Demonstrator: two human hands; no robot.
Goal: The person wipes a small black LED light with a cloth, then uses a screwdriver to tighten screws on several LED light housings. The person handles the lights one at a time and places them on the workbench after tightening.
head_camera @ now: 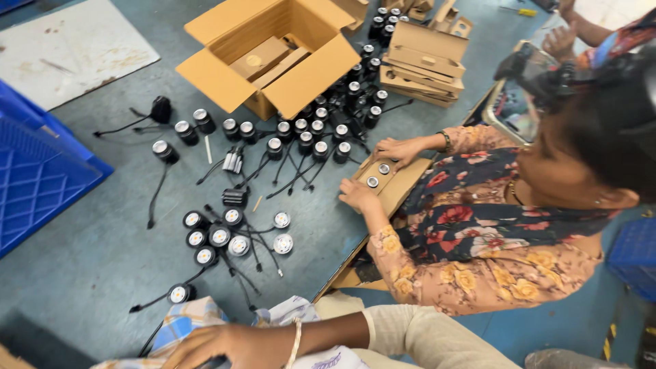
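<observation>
Only my right hand point(222, 345) shows, at the bottom edge, with a pale bangle and a beige sleeve. It lies over checked cloth point(181, 321), its fingers curled by a small dark object that the frame edge cuts off. I cannot tell whether it grips it. My left hand is out of view. Nearest on the grey table is a cluster of small round black lamps with white faces and black cables point(219, 236). A co-worker in a floral dress has both hands point(393, 150) on a flat cardboard tray point(403, 184) holding two lamps.
An open cardboard box point(273, 55) stands at the back, with several more black lamps point(307, 133) in front of it. Folded cardboard trays point(424, 58) are stacked at the back right. A blue crate point(37, 171) sits at the left edge and a white sheet point(68, 48) at the far left.
</observation>
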